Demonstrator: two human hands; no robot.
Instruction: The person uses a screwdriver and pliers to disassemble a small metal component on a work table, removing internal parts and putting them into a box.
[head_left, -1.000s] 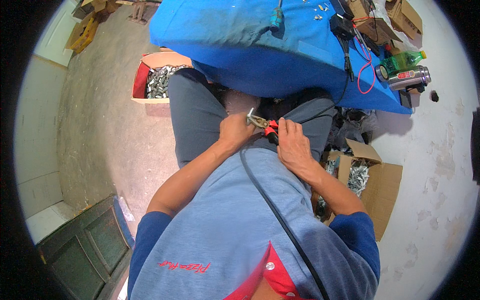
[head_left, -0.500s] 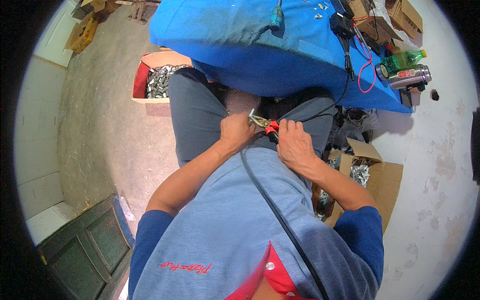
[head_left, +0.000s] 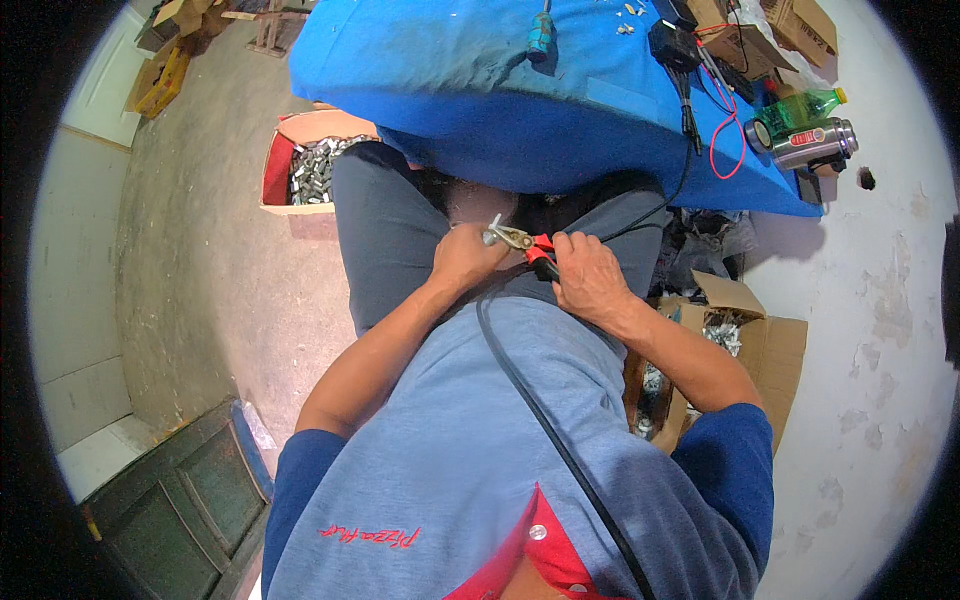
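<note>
My right hand [head_left: 590, 280] is closed around the red-and-black handles of a pair of pliers [head_left: 525, 245] held over my lap. The metal jaws point left toward my left hand [head_left: 465, 258]. That hand is closed beside the jaws, pinching something small that I cannot make out. Both hands sit just in front of the edge of a table covered in blue cloth [head_left: 480, 100]. A black cable [head_left: 540, 420] runs down my shirt front from the hands.
An open cardboard box of small metal parts [head_left: 310, 170] stands on the floor at my left. Another carton with metal pieces [head_left: 730, 335] is at my right. On the table lie a green bottle [head_left: 795, 108], a steel flask [head_left: 815, 145], black adapters and red wire [head_left: 725, 100].
Both hands stay together over the lap with the pliers; only slight shifts of the grip show.
</note>
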